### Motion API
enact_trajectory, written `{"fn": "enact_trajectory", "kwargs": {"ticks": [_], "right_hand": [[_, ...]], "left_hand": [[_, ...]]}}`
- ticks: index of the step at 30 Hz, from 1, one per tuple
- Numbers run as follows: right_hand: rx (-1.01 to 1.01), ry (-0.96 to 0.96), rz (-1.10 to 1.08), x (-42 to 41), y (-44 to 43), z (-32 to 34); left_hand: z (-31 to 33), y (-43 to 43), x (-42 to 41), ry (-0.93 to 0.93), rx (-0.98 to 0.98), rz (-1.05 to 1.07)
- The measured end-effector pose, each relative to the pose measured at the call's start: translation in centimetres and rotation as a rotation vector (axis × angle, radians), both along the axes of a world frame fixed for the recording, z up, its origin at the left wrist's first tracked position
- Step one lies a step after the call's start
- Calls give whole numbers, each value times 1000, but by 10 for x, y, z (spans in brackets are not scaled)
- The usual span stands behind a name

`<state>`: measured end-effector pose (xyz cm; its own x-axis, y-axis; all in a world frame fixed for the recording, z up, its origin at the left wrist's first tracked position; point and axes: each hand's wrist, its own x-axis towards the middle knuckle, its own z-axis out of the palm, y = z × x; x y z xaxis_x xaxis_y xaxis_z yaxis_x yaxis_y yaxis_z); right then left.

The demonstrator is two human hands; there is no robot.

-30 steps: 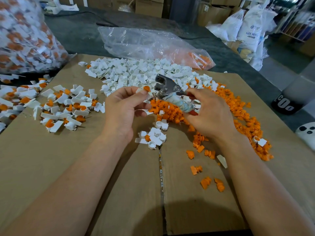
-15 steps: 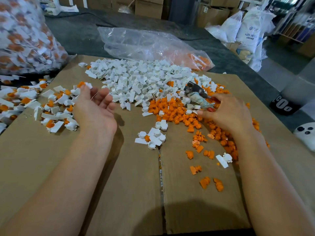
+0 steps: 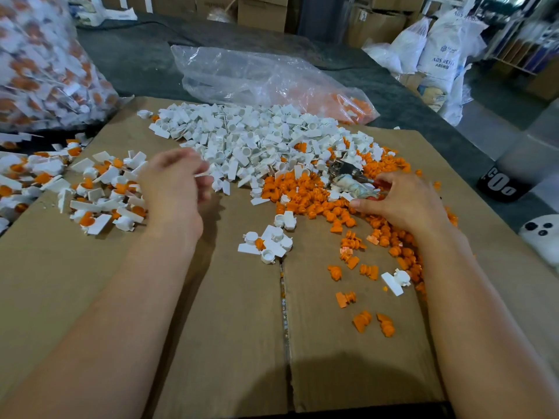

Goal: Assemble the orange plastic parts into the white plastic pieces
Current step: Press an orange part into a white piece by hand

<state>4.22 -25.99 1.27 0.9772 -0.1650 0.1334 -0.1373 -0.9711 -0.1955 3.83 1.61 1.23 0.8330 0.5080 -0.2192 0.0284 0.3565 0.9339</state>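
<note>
Orange plastic parts [image 3: 311, 196] lie heaped on the right half of the flat brown cardboard sheet [image 3: 230, 343]. At its left edge I see white pieces with orange inside [image 3: 102, 192]. The left hand [image 3: 174, 189] hangs over the cardboard, blurry, fingers bent; I cannot tell if it holds anything. White plastic pieces [image 3: 248, 137] pile at its far side. The right hand [image 3: 402, 204] rests on the orange heap, gripping a grey metal tool [image 3: 344, 170].

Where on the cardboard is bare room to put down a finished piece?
Bare cardboard lies between the two forearms, below the small white cluster, and left of the left forearm, below the assembled pile. Crowded: white pile, orange parts around the right hand gripping the tool.
</note>
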Motion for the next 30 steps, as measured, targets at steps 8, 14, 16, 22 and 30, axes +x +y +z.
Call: {"fn": "enact_trajectory", "kwargs": {"ticks": [8,14,16,22,30], "right_hand": [[56,46,16,1,0,-2],[94,95,16,1,0,-2],[97,98,10,1,-1,-2],[120,114,5,1,0,-2],[269,-376,224,-11,26,11]], "left_hand": [[-21,-6,5,126,1216,-282],[-21,-8,5,143,1315,-314],[-21,-9,5,144,1315,-304],[-22,-8,5,7,1159,-201],[-5,-12,-4,-71,176,-405]]}}
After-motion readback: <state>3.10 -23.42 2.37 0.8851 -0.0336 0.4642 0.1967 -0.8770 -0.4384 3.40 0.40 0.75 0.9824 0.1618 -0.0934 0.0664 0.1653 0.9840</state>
